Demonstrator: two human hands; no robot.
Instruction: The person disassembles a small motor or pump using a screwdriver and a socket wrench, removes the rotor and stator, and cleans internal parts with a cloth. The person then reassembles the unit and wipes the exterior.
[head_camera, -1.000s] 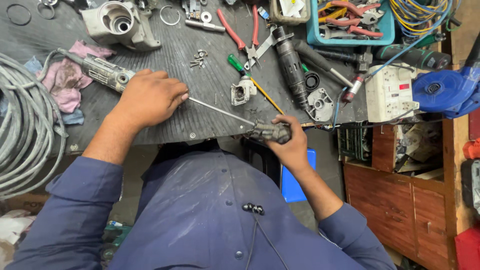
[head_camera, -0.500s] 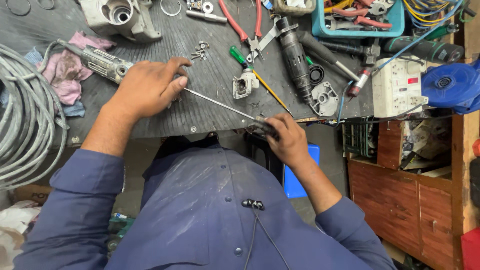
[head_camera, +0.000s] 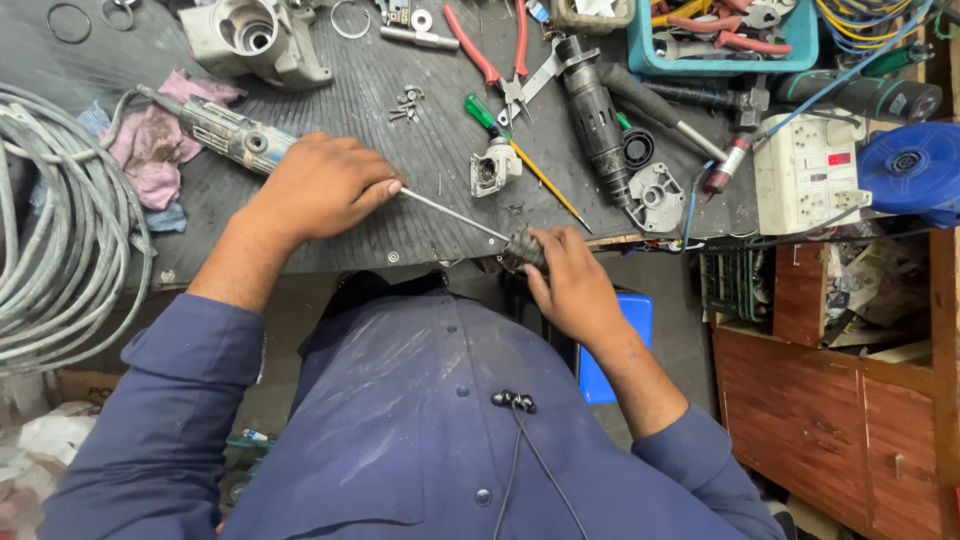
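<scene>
My left hand (head_camera: 322, 186) grips the handle end of a long thin metal rod (head_camera: 455, 214) that runs across the dark ribbed workbench (head_camera: 300, 235) towards my right hand. My right hand (head_camera: 572, 284) is closed around a small dark round part (head_camera: 522, 250) at the bench's front edge, where the rod's tip meets it. A small grey metal housing (head_camera: 493, 168) and a green-handled screwdriver (head_camera: 520, 150) lie just beyond the rod.
A coil of grey cable (head_camera: 50, 230) fills the left. A power tool body (head_camera: 225, 132) on a pink rag, a large grey casing (head_camera: 255, 38), red pliers (head_camera: 490, 50), a black motor part (head_camera: 595, 115), a blue tray (head_camera: 720, 40) and a white socket box (head_camera: 808, 170) crowd the bench.
My right hand has shifted slightly left along the bench edge with the dark part. My left hand keeps its hold on the rod.
</scene>
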